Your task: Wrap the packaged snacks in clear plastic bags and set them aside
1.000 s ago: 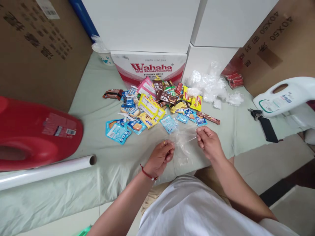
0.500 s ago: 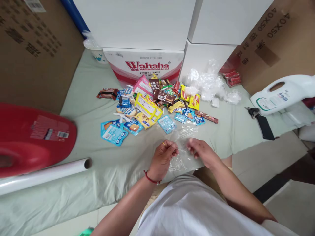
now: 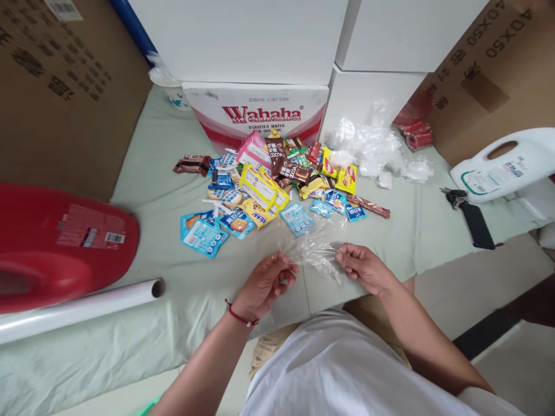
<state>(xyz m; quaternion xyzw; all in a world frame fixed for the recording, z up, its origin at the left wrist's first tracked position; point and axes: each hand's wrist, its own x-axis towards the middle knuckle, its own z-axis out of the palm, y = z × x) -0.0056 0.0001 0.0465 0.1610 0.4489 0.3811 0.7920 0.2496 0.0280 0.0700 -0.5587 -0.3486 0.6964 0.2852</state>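
Pinching a clear plastic bag (image 3: 318, 253) with our left hand (image 3: 269, 277) and right hand (image 3: 364, 268), we face heaped wrapped snacks (image 3: 259, 190) from the near edge of the table (image 3: 160, 242).

Your clear plastic film (image 3: 318, 252) looks glossy and crinkled; before you are shiny snack wrappers (image 3: 259, 188), wrinkled matt cloth (image 3: 160, 188), a smooth red plastic jug (image 3: 104, 254) and matt cardboard (image 3: 78, 127).
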